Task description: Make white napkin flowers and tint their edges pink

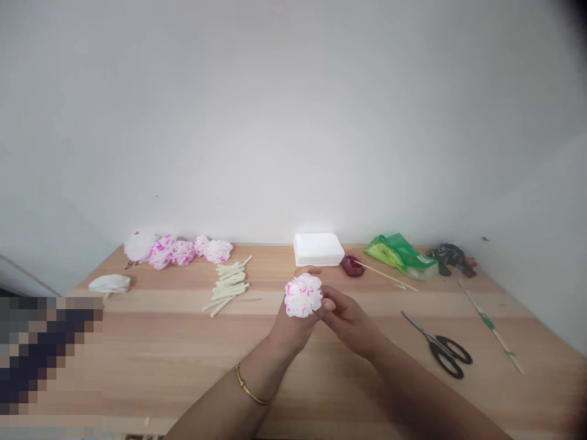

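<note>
A ruffled white paper flower point(303, 296) with pink-tipped edges is held up over the middle of the table. My left hand point(290, 324), with a gold bangle on the wrist, is closed round it from below and behind; most of its fingers are hidden by the petals. At the flower's right side, my right hand point(345, 315) has its thumb and fingers pinched against the lower edge. Whatever stem lies under the bloom is hidden by the hands.
Similar paper flowers point(183, 252) and a white tissue piece point(110, 283) lie left, near pale sticks point(230, 281). Behind are white tissues point(318, 249), a dark red dish point(352, 265) and green packaging point(401, 255). Black scissors point(441, 349) and a taped stick point(490, 326) lie right.
</note>
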